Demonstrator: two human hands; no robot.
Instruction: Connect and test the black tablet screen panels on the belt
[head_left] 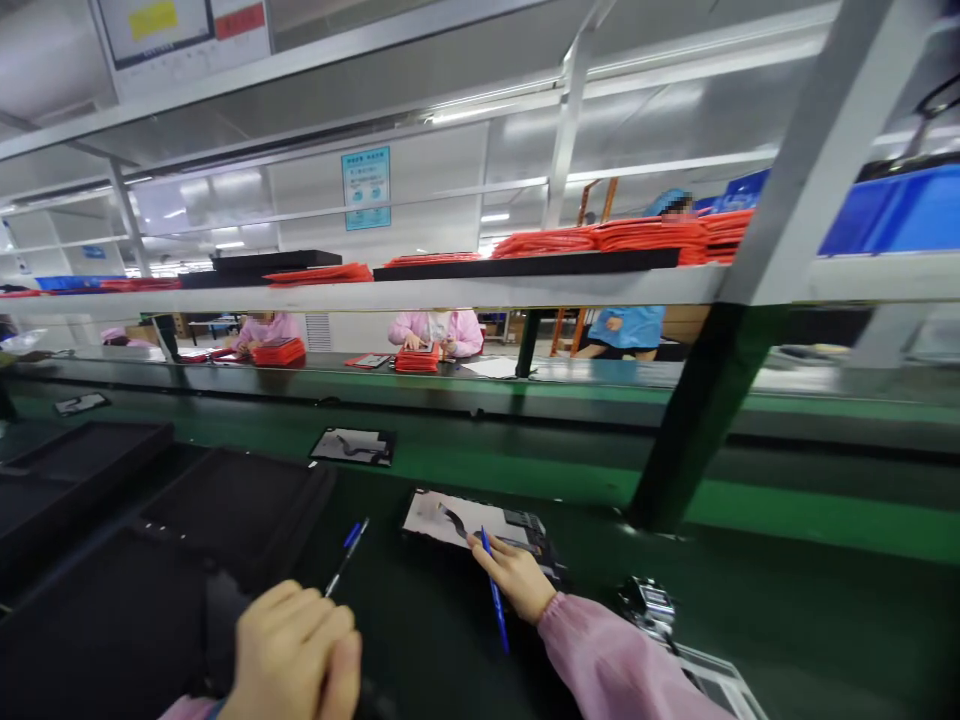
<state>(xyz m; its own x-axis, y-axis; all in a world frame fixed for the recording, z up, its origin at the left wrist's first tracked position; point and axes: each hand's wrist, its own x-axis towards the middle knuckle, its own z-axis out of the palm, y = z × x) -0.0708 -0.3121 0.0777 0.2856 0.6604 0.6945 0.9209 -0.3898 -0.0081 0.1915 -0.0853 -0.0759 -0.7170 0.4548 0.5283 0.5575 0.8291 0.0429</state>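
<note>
My right hand (pixel 517 578) has a blue pen (pixel 496 605) between its fingers. Its fingertips are at the near edge of a flat panel (pixel 431 515) with a pale surface, black parts and a dark ribbon cable (pixel 452 520). The panel appears to lie on more dark flat pieces. At the bottom, my left hand (pixel 292 650) is closed in a fist; whatever may be inside is hidden. Just beyond its knuckles is a clear-barrelled pen (pixel 346 558) with a blue cap; whether the hand touches it, I cannot tell.
Black trays (pixel 225 510) cover the left side. Another panel (pixel 352 446) lies on the green bench farther back. A dark post (pixel 697 430) rises at right, near a shiny metal object (pixel 649 603). Red stacks (pixel 547 242) fill the overhead shelf. Co-workers (pixel 435 330) sit opposite.
</note>
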